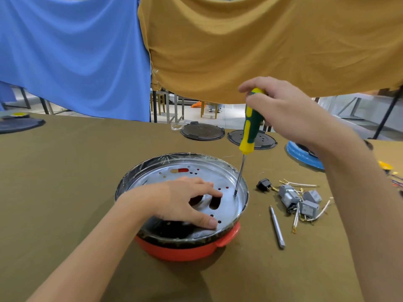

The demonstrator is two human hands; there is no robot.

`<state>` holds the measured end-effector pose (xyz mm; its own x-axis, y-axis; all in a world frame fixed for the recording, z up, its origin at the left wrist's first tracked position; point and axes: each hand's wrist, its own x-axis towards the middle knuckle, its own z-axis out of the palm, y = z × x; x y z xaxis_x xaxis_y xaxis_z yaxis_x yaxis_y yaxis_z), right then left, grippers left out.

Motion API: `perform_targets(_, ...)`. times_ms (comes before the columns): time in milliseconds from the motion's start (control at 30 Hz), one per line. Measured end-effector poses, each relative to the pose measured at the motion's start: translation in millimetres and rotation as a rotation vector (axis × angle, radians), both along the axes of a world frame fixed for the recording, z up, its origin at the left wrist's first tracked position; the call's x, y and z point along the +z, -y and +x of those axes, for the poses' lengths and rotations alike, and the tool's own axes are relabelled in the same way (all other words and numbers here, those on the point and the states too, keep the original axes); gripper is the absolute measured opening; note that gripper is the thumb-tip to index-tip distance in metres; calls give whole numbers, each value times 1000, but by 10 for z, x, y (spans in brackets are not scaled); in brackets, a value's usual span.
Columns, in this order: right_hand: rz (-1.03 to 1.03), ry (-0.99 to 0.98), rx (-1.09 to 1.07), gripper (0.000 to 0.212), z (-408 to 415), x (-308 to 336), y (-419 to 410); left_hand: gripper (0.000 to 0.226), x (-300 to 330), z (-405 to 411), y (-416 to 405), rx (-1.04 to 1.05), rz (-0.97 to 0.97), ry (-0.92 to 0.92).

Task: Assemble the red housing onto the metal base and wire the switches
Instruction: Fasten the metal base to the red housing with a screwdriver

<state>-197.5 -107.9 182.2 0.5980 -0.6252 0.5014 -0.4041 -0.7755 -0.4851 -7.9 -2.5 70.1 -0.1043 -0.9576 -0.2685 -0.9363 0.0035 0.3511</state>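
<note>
Right grip [281, 110] wrapped round screwdriver [250, 125] handle, tip down on metal base [196, 182]; left grip [185, 199] flat, fingers relaxed, pressing base atop red housing [185, 250].

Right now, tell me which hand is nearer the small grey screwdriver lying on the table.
Left. The left hand presses on the metal base, just across from the grey screwdriver. The right hand is raised above, gripping the green-yellow screwdriver.

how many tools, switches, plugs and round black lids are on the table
Screwdrivers: 2, the green and yellow screwdriver in the right hand and the grey screwdriver lying flat
Grey switches: 3
Black plug: 1
Round black lids: 2
Total: 8
</note>
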Motion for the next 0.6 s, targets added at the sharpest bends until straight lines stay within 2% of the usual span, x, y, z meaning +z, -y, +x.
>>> perform_targets(67, 88, 6, 109, 24, -83, 43, -14, 76, 3, -1, -1, -2, -6, -1)
perform_targets(133, -4, 10, 89, 13, -102, 52, -13, 75, 5, -4, -1, -4, -10, 6)
perform_targets(167, -63, 11, 40, 14, -88, 40, -6, 75, 3, -7, -2, -4, -10, 7)
perform_targets(267, -152, 43, -105, 42, 18, -9, -33, 76, 4, 1, -1, 5, 1, -7)
perform_targets(333, -179, -21, -137, 48, 59, -31, -48, 76, 4, 3, 0, 5, 4, 2)
perform_targets(433, -10, -22, 18, 25, 28, -9, -34, 76, 5, 4, 4, -3, 0, 3)
perform_targets(500, 117, 34, 109, 22, -35, 34, -27, 77, 9, -3, 5, -3, 1, 5)
perform_targets(600, -18, 51, 70, 11, -48, 22, -8, 76, 19, -11, -2, -6, 1, 8)
